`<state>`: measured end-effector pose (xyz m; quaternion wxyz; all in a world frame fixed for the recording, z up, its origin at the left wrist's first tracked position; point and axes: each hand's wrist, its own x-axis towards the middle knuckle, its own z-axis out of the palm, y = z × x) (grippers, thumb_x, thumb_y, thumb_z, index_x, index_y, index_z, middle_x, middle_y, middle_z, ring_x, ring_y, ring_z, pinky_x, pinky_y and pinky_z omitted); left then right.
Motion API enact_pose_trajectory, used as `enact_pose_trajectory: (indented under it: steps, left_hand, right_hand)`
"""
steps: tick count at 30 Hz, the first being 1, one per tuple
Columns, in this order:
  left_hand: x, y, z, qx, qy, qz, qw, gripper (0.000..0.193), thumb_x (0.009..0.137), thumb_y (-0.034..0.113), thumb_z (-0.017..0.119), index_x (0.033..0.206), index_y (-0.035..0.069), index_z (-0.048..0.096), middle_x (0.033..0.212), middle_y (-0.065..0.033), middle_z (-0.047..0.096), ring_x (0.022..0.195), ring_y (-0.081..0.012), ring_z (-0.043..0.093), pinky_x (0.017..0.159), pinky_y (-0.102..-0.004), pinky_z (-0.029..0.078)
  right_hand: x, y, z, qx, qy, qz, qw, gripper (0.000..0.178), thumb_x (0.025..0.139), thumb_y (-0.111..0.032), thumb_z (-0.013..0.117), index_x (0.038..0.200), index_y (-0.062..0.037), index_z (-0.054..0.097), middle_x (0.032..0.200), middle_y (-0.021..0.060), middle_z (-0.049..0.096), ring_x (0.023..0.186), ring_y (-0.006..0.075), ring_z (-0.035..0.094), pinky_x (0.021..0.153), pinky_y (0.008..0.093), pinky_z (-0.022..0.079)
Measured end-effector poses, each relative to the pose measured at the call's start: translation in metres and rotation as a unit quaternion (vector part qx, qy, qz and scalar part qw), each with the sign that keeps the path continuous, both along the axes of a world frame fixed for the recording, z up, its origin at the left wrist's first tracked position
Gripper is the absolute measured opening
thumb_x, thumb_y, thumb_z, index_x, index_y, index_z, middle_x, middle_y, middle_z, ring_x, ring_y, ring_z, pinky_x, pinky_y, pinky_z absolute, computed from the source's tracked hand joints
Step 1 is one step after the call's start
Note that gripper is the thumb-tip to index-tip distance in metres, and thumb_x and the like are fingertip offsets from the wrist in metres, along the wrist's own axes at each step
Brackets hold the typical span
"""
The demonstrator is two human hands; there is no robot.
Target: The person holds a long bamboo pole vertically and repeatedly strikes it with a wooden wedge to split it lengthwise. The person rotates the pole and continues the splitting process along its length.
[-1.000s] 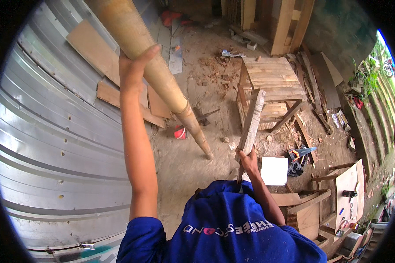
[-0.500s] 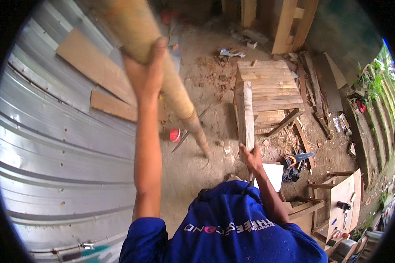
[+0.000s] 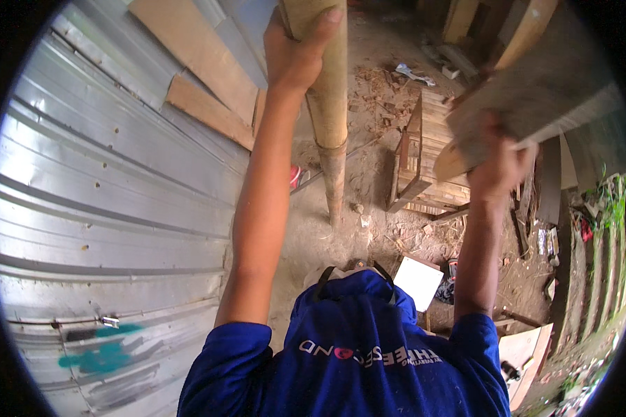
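Raised high in front, my left hand is wrapped round a thick bamboo pole. The pole stands nearly upright, its lower, thinner end on the ground and its top cut off by the upper edge of the view. On the right, my right hand grips a length of wood, lifted up and apart from the pole. Motion smears both this hand and the wood; a pale tan end shows beside the fingers, and the far part looks broad and grey.
Corrugated metal sheeting walls the left side, with boards against it. A slatted wooden table stands ahead right among wood scraps. Closer are a white board, a red container and a wooden panel.
My right hand has swung the wood up and to the right from low beside the table. The bamboo pole has come more upright, with my left hand still round it.
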<state>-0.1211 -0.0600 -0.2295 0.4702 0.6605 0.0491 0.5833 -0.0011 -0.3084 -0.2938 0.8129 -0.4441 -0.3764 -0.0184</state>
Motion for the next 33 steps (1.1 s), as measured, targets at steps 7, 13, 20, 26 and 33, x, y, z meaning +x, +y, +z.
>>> enact_pose_trajectory:
  steps: [7,13,20,26,33]
  left_hand:
    - [-0.04,-0.008,0.002,0.005,-0.005,0.015,1.0,0.069,0.079,0.046,0.078,0.12,-0.005,0.056,0.107,-0.0133,0.065,0.099,-0.021,0.062,0.086,-0.0344,0.05]
    - [-0.061,0.005,0.002,-0.03,0.017,-0.032,0.999,0.065,0.08,0.046,0.077,0.117,-0.004,0.057,0.102,-0.0082,0.065,0.092,-0.0158,0.06,0.081,-0.0325,0.049]
    - [-0.061,0.025,-0.014,-0.046,0.019,-0.061,0.997,0.068,0.081,0.047,0.074,0.12,-0.005,0.056,0.102,-0.0085,0.065,0.093,-0.0161,0.06,0.082,-0.0323,0.049]
    - [-0.067,0.041,-0.007,-0.009,0.019,0.005,1.0,0.086,0.079,0.066,0.065,0.122,-0.007,0.054,0.101,-0.0197,0.067,0.088,-0.0278,0.07,0.072,-0.0419,0.059]
    - [-0.053,0.024,0.001,-0.062,-0.027,0.189,0.98,0.067,0.091,0.052,0.064,0.122,-0.006,0.052,0.112,-0.0139,0.06,0.103,-0.0206,0.056,0.092,-0.0346,0.045]
  right_hand:
    - [-0.098,0.029,-0.201,-0.664,0.155,0.139,0.718,0.064,0.074,-0.028,0.078,0.121,0.011,0.058,0.098,0.0254,0.069,0.096,0.0293,0.067,0.09,0.0407,0.051]
    - [-0.007,0.031,-0.144,-0.312,0.033,0.051,0.948,0.035,0.09,-0.015,0.062,0.114,0.0085,0.052,0.096,0.0118,0.06,0.076,0.0174,0.057,0.066,0.0333,0.05]
    - [-0.077,0.027,-0.202,-0.513,0.033,0.075,0.854,0.077,0.076,-0.032,0.075,0.138,0.0041,0.045,0.118,0.0199,0.062,0.105,0.0287,0.059,0.092,0.0426,0.047]
    - [-0.047,-0.007,-0.301,-0.409,0.201,0.139,0.879,0.045,0.083,-0.007,0.067,0.124,0.0053,0.052,0.099,0.0098,0.066,0.079,0.0169,0.063,0.071,0.033,0.053]
    - [-0.004,0.013,-0.183,-0.333,0.125,0.041,0.934,0.036,0.087,-0.005,0.064,0.119,0.0072,0.053,0.106,0.0129,0.065,0.094,0.0187,0.061,0.085,0.0355,0.051]
